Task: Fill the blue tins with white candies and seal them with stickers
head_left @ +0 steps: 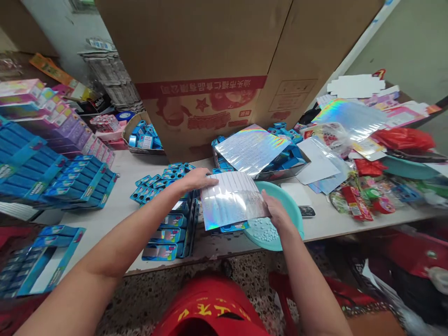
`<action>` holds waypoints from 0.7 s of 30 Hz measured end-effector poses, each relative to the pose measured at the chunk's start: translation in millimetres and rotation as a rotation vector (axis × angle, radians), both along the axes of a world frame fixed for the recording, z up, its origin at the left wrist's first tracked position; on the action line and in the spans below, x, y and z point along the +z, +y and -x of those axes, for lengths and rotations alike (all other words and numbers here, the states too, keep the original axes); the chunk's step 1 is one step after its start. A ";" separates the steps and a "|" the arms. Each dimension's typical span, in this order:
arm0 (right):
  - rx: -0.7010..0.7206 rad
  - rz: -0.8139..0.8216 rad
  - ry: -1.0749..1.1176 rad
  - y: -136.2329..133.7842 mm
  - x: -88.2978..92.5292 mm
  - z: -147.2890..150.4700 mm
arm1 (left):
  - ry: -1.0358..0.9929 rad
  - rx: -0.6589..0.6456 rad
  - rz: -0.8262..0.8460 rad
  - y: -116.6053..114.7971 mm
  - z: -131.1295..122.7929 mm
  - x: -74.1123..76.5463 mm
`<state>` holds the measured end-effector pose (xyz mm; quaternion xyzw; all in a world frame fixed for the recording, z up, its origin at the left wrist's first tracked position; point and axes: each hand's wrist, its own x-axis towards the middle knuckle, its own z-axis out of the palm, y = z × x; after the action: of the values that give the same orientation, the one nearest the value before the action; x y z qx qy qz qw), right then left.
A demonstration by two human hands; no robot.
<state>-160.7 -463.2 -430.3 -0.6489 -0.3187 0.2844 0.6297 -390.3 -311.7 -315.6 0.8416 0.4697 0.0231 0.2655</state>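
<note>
A shiny holographic sheet [231,205] with rows of lines on its upper part is held between my hands above the table's front edge. My left hand [199,179] grips its upper left corner, thumb on top. At the right edge my right hand [275,209] has its fingers closed on the sheet. Partly under the sheet and right hand is a turquoise basin [296,219] with small pale pieces [264,231] in it. Small blue boxes [164,235] stand in a row left of the sheet, and more blue boxes with round holes [149,186] lie behind them.
Behind, another holographic sheet [250,149] lies across an open carton of blue boxes [290,161]. A large cardboard box [210,56] stands at the back. Stacked blue display boxes [31,163] are at left. A dark phone-like object [307,212] and wrapped sweets [359,203] lie at right.
</note>
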 end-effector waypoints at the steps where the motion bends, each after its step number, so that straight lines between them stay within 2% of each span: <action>1: 0.044 0.018 0.075 2.8 -2.6 -1.9 | -0.011 0.020 0.042 1.8 -0.6 -1.4; 3: 0.066 0.034 0.177 4.5 0.8 -2.7 | -0.096 0.060 0.074 2.5 1.6 1.7; 5: 0.046 -0.017 0.238 1.8 14.3 -5.4 | -0.198 0.074 0.081 -0.1 5.1 13.8; 7: 0.028 -0.107 0.267 -4.2 34.7 -12.4 | -0.284 0.044 0.084 -6.9 7.7 35.3; 9: -0.011 -0.233 0.223 -12.1 57.8 -21.6 | -0.372 0.009 0.046 -18.2 9.1 62.9; 12: -0.103 -0.433 0.090 -22.7 87.9 -33.0 | -0.500 0.007 -0.094 -38.0 9.4 102.1; 14: -0.123 -0.506 0.050 -25.8 100.3 -36.1 | -0.562 0.055 -0.201 -47.7 8.3 117.9; 17: -0.085 -0.476 0.090 -23.1 105.6 -35.2 | -0.627 0.113 -0.275 -52.5 4.8 122.9; 21: -0.074 -0.366 0.231 -14.1 95.5 -31.6 | -0.682 0.196 -0.192 -49.5 -0.9 109.9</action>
<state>-129.2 -477.3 -334.8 -0.4981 -0.2667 0.2710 0.7793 -389.4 -361.2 -205.7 0.7577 0.4281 0.3717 0.3233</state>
